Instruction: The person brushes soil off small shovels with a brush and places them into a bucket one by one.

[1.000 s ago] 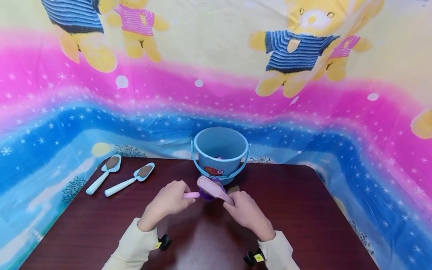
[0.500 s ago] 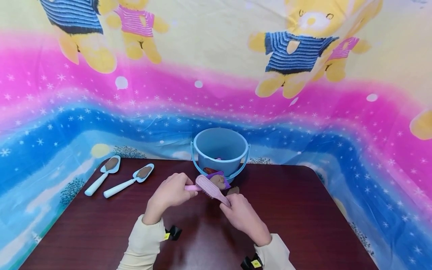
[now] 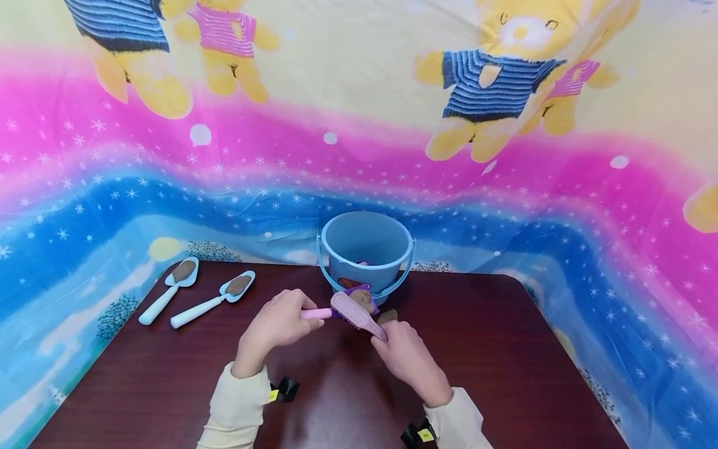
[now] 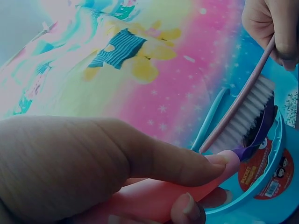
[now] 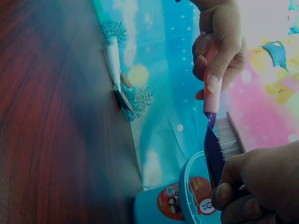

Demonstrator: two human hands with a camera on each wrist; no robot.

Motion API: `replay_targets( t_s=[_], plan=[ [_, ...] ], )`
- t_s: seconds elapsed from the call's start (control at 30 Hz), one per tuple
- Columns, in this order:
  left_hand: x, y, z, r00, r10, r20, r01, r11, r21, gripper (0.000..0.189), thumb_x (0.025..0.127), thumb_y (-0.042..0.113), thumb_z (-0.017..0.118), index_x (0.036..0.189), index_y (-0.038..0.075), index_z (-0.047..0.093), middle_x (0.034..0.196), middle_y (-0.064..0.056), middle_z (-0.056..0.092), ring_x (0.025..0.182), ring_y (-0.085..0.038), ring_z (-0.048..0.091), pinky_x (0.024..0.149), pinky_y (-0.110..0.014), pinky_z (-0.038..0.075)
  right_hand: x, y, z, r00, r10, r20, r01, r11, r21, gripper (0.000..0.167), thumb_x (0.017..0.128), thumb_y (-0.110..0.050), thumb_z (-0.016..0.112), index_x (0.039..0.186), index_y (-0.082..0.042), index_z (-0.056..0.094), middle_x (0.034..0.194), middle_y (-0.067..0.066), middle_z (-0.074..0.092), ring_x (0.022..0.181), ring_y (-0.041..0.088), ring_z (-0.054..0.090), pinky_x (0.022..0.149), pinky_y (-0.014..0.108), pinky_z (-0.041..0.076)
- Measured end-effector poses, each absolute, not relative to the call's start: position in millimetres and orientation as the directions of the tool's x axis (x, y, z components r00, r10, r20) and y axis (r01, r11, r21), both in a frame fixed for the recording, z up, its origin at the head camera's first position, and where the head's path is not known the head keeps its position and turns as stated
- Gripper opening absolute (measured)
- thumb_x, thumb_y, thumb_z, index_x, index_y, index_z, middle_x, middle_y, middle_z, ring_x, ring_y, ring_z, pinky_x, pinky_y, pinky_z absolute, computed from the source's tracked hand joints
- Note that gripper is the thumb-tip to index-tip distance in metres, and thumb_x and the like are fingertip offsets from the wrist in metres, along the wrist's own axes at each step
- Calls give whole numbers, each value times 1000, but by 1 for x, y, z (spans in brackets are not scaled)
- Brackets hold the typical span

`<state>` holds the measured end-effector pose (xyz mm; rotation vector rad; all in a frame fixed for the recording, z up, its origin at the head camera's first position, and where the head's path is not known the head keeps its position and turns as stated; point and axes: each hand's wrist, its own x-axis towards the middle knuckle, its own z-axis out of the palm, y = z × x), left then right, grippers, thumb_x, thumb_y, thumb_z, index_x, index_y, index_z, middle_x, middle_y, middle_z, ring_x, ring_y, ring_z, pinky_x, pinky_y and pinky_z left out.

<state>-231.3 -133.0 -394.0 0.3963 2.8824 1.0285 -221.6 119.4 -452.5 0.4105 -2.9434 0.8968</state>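
Purple shovel is held before the blue bucket, its pink handle wrapped closely by the left hand; the right hand grips the brush, bristles at the shovel.

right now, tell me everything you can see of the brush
The brush has a dull pink, plastic-looking body, with a long rounded head, a dotted back and white bristles. The right grip holds its handle. In the head view it slants to the upper left, bristles down, above the table on the near side of the bucket. Its bristles face the purple blade; whether they touch the brown lump is hard to tell.
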Motion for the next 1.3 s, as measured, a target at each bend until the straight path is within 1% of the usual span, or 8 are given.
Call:
replay_targets(
  t_s=[0.2, 0.4, 0.6, 0.9, 1.07, 1.23, 1.3],
  plan=[
    [-232, -136, -394, -965, 261, 35, 224, 742, 632, 10, 87, 24, 81, 86, 14, 82, 59, 4, 61, 57, -16, 52, 57, -32, 44, -223, 124, -451, -968, -219, 121, -249, 798, -549, 30, 92, -10, 66, 64, -13, 56, 54, -3, 45, 48, 11, 43, 46, 26, 38],
    [-233, -138, -394, -967, 255, 32, 216, 740, 637, 11, 87, 22, 81, 93, 13, 82, 62, 4, 62, 59, -16, 53, 58, -32, 45, -225, 131, -448, -972, -203, 114, -232, 800, -553, 34, 89, -9, 62, 58, -15, 51, 52, -5, 42, 47, 10, 40, 45, 26, 35],
    [-234, -140, -394, -970, 244, 18, 200, 749, 632, 14, 87, 23, 81, 96, 12, 82, 62, 2, 63, 58, -16, 53, 58, -32, 46, -225, 137, -444, -979, -178, 94, -200, 805, -558, 40, 94, -14, 64, 57, -15, 48, 53, -4, 38, 46, 11, 39, 45, 26, 35],
    [-235, -145, -395, -976, 216, 22, 182, 759, 625, 11, 87, 23, 81, 90, 12, 81, 58, 1, 59, 56, -16, 51, 57, -32, 45, -229, 150, -443, -984, -135, 117, -177, 819, -545, 40, 94, -13, 61, 57, -14, 46, 51, -4, 35, 45, 12, 37, 43, 27, 34],
    [-235, -149, -397, -975, 223, 19, 185, 753, 631, 11, 87, 23, 81, 91, 12, 82, 56, 0, 58, 55, -16, 50, 56, -31, 44, -231, 155, -445, -989, -119, 87, -147, 814, -562, 39, 96, -13, 62, 59, -13, 51, 51, -3, 37, 44, 13, 38, 43, 28, 35],
    [-236, -150, -399, -971, 237, 18, 195, 752, 630, 11, 87, 24, 81, 89, 13, 82, 54, -1, 56, 53, -16, 48, 55, -31, 43, -233, 160, -444, -991, -116, 63, -131, 809, -573, 35, 97, -14, 63, 62, -10, 59, 52, -2, 40, 45, 13, 38, 44, 28, 35],
    [-237, -149, -399, -972, 236, 13, 191, 754, 628, 11, 87, 24, 82, 87, 13, 82, 55, -2, 56, 53, -16, 48, 54, -31, 43, -233, 162, -443, -993, -105, 61, -121, 812, -571, 34, 97, -14, 63, 63, -9, 60, 52, -1, 41, 45, 13, 38, 44, 28, 35]
  ],
)
